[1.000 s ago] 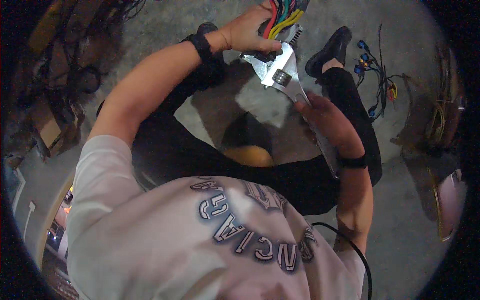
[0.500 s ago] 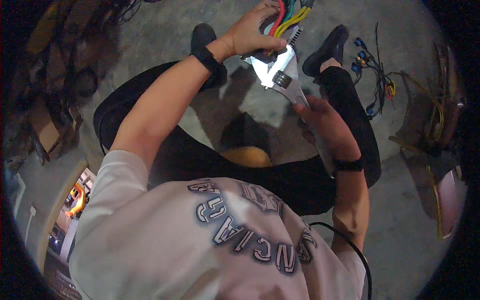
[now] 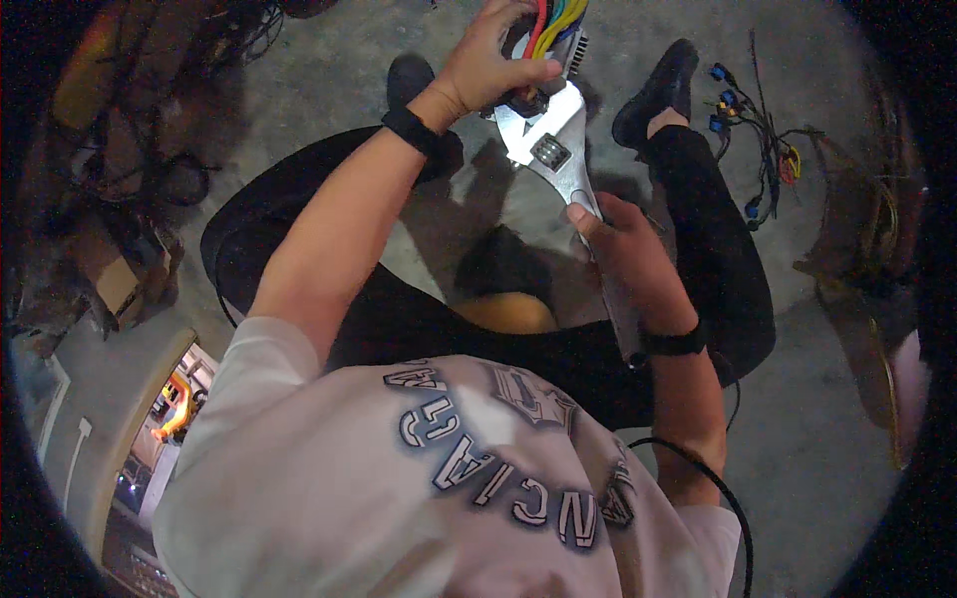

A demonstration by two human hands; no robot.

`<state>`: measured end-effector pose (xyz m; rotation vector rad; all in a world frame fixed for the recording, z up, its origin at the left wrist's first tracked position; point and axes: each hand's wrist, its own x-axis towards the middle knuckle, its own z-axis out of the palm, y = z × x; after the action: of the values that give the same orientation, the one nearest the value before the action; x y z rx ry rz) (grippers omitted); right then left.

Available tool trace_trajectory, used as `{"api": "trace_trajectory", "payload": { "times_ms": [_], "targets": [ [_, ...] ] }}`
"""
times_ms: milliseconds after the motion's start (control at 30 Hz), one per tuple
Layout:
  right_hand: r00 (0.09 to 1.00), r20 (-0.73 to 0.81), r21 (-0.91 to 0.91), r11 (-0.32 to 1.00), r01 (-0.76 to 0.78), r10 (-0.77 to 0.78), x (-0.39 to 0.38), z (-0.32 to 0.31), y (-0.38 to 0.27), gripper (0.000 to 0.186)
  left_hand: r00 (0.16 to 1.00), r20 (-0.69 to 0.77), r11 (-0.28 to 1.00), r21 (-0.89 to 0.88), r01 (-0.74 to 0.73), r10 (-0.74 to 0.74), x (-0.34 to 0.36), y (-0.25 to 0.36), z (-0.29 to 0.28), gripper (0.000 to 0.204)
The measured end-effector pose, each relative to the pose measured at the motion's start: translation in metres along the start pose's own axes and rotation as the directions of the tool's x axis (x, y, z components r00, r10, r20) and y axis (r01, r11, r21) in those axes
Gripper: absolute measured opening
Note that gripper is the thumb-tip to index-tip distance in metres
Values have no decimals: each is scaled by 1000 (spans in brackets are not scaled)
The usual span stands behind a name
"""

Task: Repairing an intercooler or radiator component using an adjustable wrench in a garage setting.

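Looking down past the pale T-shirt [image 3: 399, 488], first thing you reach is the right hand [image 3: 633, 244], closed around the handle of a big adjustable wrench [image 3: 568, 181]. Thumb's pressed along the shank just below the head, fingers curled round the far side, and the butt of the handle pokes out near the wrist strap [image 3: 676, 342]. The wrench's long axis runs from there up and a bit left, away from the body, so the head is the end farther from the torso.

Now the bit that matters imo: the jaws face the left hand, and the dark wiring connector [image 3: 528, 100] is right at their mouth. Can't tell if they actually bite on it or just sit against it. The left hand [image 3: 488, 65] is way nearer to it than the right: thumb stretched across, looks like it's pinching the connector against fingers mostly hidden behind. Red, green and yellow wires [image 3: 550, 30] come out beyond the thumb and run off the top edge.

Past that, there's a black shoe [image 3: 660, 95] on the right, a loose harness with blue plugs [image 3: 766, 149] on the concrete beside it, and dark cable clutter [image 3: 184, 179] well off left.
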<state>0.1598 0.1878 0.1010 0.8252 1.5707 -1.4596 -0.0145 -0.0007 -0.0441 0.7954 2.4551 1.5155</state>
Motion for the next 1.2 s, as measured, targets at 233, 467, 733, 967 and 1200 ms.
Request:
{"api": "trace_trajectory", "payload": {
  "times_ms": [233,467,733,967,1200],
  "targets": [
    [997,-27,204,976,71,-66,-6,16,5,35,984,-151,946,-321,47,-100,9,19,23,57],
    [998,38,486,874,25,-50,-1,46,27,26,974,-81,946,-268,182,-210,3,14,28,84],
    [1000,16,438,899,0,-8,-11,37,13,26,964,-116,956,-202,212,-239,0,36,23,79],
    [985,-34,409,902,-142,171,-15,43,-15,30,961,-136,858,-493,145,-241,-5,19,37,75],
    [997,70,479,878,-2,-36,-3,41,13,26,956,-158,911,-374,175,-248,-4,10,47,73]
  ]
}}
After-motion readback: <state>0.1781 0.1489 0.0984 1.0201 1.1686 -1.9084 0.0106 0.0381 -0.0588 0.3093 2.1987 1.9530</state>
